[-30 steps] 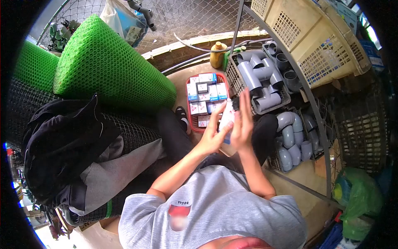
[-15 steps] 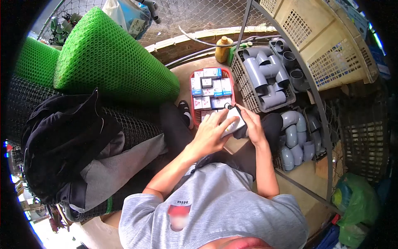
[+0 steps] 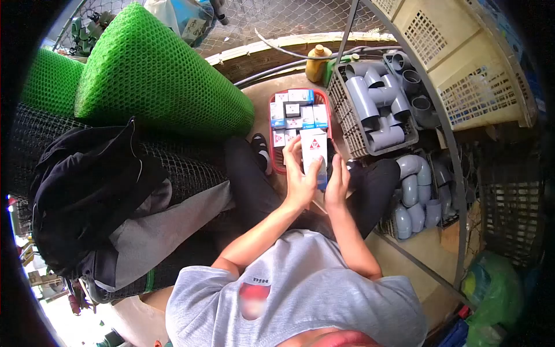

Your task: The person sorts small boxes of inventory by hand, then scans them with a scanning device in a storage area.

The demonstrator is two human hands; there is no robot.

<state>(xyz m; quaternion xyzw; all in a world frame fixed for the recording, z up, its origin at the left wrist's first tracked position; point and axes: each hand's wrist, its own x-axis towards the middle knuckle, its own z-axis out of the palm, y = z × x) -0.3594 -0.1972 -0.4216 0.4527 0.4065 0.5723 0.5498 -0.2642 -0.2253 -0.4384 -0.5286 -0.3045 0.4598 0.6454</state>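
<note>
A small white carton (image 3: 314,148) with a red triangle mark and a blue lower part stands upright in front of me. My left hand (image 3: 302,180) grips it from the left, thumb across its front. Along its right side my right hand (image 3: 337,180) presses with fingers pointing up; something dark shows between that palm and the carton, too shaded to make out. Just beyond, a red plastic basket (image 3: 273,160) holds several similar white and blue cartons (image 3: 300,95). One item among them (image 3: 292,110) has dark sides and a white top.
Grey pipe fittings (image 3: 381,95) fill a crate (image 3: 354,124) to the right, with grey elbows (image 3: 411,185) nearer me. A green mesh roll (image 3: 162,81) and a dark jacket (image 3: 87,196) lie left. A yellow bottle (image 3: 317,65) stands behind the basket.
The carton has turned from a tilted position to upright, its red-marked face now showing. Both hands have shifted; my right fingers have moved lower along its side.
</note>
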